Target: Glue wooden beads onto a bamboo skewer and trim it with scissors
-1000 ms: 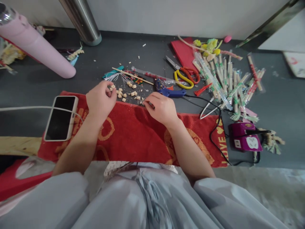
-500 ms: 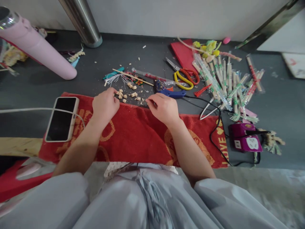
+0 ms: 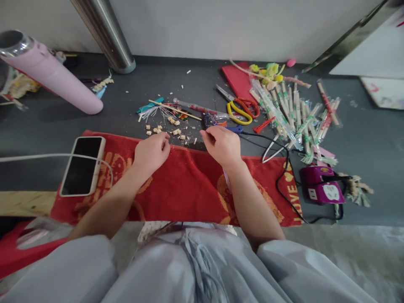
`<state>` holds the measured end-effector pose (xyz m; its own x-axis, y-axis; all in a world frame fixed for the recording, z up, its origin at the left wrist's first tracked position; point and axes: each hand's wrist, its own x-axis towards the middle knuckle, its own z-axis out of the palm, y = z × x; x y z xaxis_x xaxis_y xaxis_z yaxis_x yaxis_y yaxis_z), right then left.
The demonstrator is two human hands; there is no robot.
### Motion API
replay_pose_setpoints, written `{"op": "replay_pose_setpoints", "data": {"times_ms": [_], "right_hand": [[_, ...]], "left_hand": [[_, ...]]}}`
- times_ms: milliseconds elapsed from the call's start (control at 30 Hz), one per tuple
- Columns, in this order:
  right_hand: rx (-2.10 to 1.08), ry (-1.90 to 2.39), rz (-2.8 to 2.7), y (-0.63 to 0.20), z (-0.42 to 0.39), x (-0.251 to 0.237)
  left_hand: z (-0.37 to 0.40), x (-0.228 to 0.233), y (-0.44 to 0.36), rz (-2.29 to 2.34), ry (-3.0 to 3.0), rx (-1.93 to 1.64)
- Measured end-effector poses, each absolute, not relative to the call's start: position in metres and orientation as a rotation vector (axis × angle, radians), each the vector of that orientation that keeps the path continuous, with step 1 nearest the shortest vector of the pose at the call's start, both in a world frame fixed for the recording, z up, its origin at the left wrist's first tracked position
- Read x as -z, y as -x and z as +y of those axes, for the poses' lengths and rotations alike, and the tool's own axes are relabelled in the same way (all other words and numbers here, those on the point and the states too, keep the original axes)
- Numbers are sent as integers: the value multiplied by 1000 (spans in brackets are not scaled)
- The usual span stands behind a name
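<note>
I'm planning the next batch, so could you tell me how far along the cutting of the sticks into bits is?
Done: a small pile of cut bits lies on the dark table, beyond the red towel. In hand: the left hand and right hand rest at the pile's edge, fingers pinched; what they hold is too small to tell. Left: many wrapped sticks lie uncut beside the scissors.

Towel (image 3: 189, 185) frame centre on floor (image 3: 372, 143); phone (image 3: 82, 165) on its left end. Wood bits (image 3: 164, 129) just above towel edge, scissors (image 3: 240, 110) upper right of them, power strip (image 3: 322, 189) right of towel.
</note>
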<state>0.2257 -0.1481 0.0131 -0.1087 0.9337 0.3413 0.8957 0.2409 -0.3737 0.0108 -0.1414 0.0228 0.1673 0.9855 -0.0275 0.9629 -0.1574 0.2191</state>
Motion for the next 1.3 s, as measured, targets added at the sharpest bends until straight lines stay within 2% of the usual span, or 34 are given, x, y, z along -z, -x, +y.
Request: {"op": "replay_pose_setpoints", "data": {"times_ms": [367, 767, 1167, 1300], "right_hand": [[-191, 1723, -2052, -225, -147, -18], [-211, 1823, -1937, -227, -145, -25], [-228, 1913, -1791, -233, -142, -29], [-237, 1918, -1763, -234, -140, -29]], "left_hand": [[-139, -15, -11, 1828, -2352, -339], [-132, -29, -30, 1767, -2446, -166], [-57, -41, -50, 1832, -2597, -97], [-42, -40, -55, 1710, -2730, -13]]}}
